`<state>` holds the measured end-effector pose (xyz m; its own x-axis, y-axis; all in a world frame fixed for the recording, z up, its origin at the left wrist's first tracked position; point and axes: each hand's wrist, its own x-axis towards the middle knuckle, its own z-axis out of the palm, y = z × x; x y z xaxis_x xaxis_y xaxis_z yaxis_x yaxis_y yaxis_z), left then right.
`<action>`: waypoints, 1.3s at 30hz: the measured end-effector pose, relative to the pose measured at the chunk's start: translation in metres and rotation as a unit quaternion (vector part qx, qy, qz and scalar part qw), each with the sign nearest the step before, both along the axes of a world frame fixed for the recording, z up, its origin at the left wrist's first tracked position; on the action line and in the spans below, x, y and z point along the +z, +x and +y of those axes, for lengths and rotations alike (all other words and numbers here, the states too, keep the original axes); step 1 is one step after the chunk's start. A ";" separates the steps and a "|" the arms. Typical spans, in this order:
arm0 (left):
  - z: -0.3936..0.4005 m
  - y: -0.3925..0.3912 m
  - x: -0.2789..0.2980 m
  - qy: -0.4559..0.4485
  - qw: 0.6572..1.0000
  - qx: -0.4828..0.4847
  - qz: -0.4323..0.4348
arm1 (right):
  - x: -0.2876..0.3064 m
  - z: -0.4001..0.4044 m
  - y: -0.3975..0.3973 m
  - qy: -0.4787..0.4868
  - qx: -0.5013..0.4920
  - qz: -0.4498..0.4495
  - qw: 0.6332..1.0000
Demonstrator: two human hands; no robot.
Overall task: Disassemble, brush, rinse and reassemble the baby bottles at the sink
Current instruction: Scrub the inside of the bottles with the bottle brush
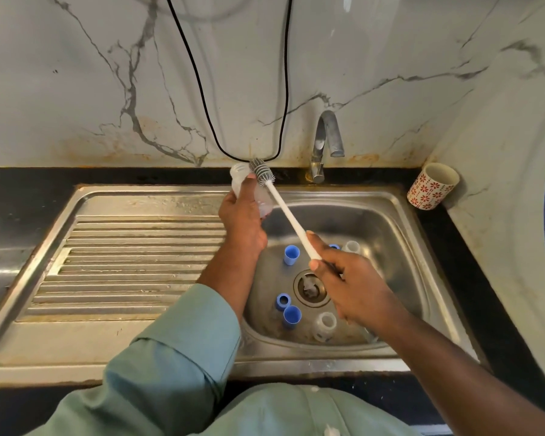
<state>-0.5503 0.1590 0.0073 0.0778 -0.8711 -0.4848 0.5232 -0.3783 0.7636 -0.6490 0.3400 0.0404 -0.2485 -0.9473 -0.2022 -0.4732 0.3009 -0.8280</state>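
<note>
My left hand (241, 220) grips a clear baby bottle (238, 179) above the sink's back left rim, its open neck pointing away from me. My right hand (346, 284) holds the white handle of a bottle brush (283, 209). The brush's grey bristled head (261, 171) lies just beside the bottle's mouth, outside it. In the steel sink basin (390, 234) lie loose parts: blue caps (291, 254) (292, 316), a blue ring (283, 301) and clear pieces (325, 325) (351, 247).
A steel tap (324, 143) stands behind the basin, no water running. The ribbed drainboard (132, 265) stretches to the left. A patterned cup (431, 185) sits on the black counter at the right. A black cable (202, 99) hangs down the marble wall.
</note>
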 end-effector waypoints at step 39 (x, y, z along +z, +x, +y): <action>-0.019 -0.004 0.005 0.052 0.998 0.002 0.033 | -0.013 -0.002 0.001 -0.030 0.048 0.038 0.998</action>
